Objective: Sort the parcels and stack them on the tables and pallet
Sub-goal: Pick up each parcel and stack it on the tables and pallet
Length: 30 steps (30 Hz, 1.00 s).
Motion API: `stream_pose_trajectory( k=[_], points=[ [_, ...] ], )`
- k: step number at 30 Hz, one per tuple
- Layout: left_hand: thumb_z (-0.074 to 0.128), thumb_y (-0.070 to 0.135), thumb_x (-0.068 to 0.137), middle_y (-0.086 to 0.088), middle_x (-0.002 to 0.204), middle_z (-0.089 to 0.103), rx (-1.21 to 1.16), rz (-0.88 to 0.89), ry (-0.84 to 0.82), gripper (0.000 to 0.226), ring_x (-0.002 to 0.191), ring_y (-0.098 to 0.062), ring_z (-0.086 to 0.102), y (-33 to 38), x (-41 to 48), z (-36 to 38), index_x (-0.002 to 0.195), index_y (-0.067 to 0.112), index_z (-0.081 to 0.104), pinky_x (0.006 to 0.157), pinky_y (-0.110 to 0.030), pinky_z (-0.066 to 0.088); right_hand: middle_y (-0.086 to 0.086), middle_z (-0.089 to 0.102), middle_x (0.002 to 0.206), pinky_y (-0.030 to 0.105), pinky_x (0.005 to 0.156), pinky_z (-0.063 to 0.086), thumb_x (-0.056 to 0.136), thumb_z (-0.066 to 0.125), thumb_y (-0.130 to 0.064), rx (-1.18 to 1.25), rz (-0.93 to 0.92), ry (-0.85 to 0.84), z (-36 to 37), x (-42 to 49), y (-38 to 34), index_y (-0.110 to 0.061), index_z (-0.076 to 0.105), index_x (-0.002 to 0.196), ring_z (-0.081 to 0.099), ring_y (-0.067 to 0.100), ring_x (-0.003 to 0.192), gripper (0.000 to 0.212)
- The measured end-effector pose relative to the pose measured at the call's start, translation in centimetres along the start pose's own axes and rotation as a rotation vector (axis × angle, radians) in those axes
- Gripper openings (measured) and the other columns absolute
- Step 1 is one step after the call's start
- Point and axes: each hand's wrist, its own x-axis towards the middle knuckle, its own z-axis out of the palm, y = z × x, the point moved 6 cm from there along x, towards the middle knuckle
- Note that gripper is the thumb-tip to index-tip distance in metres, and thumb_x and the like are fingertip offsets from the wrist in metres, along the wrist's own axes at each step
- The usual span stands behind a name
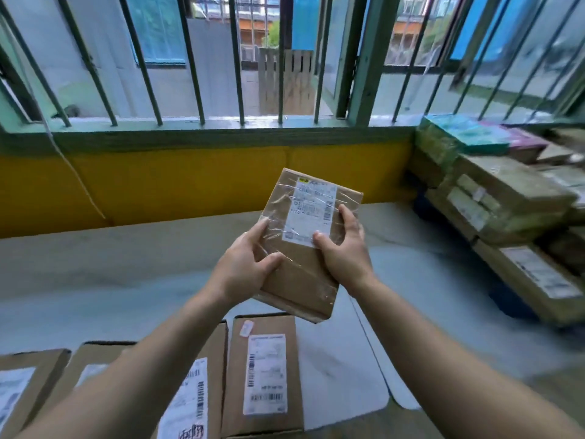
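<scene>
Holding the small parcel [304, 277] up off the grey table [126, 264], the person clasps it from both long sides: the left hand [250, 264] wraps the left edge with its thumb across the taped top, and the right hand [343, 245] wraps the right edge with its thumb on the shipping label [308, 210]. Neither hand is free. The parcel hangs in the air, label up, touching nothing but the hands. Its long axis runs away from the body and leans a little to the right. Two places lie open to it. The row of boxes [262, 375] sits just below, under the parcel's near end and closer to the body. The stacked parcels [506, 198] stand well apart to the right. The right hand is nearer that stack, so a move there would probably lead with the right arm and swing the long axis round, whereas the row needs only a lowering toward the body. Which pile the label calls for cannot be read.
</scene>
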Motion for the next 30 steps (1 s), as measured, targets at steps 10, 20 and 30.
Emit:
stream_pose_trajectory(
  k=[10, 20, 30],
  points=[
    [0.065, 0.028, 0.088, 0.011, 0.133, 0.046, -0.143, 0.21, -0.225, 0.07, 0.108, -0.011, 0.056, 13.8, -4.3, 8.2, 0.146, 0.039, 0.028, 0.071, -0.026, 0.058, 0.002, 0.029, 0.151, 0.03, 0.099, 0.039, 0.092, 0.063, -0.034, -0.01, 0.04, 0.337, -17.5, -7.4, 0.8, -0.039, 0.027, 0.149, 0.04, 0.016, 0.126, 0.067],
    [0.068, 0.037, 0.083, 0.013, 0.138, 0.048, -0.135, 0.517, -0.407, 0.073, 0.114, -0.008, 0.055, 32.1, -14.0, 24.0, 0.143, 0.045, 0.028, 0.097, -0.036, 0.048, 0.0, 0.036, 0.15, 0.038, 0.116, 0.031, 0.086, 0.069, -0.032, -0.029, 0.083, 0.711, -42.2, -20.4, 5.8, -0.036, 0.032, 0.149, 0.038, 0.017, 0.135, 0.073],
    [0.064, 0.037, 0.086, 0.006, 0.147, 0.04, -0.085, 0.714, -0.734, 0.074, 0.129, -0.015, 0.044, 46.1, -28.2, 41.9, 0.147, 0.042, 0.022, 0.107, -0.036, 0.038, 0.0, 0.034, 0.149, 0.041, 0.114, 0.035, 0.084, 0.069, -0.031, -0.055, 0.242, 0.977, -61.7, -36.5, 14.5, -0.036, 0.035, 0.147, 0.039, 0.016, 0.134, 0.072]
  ],
)
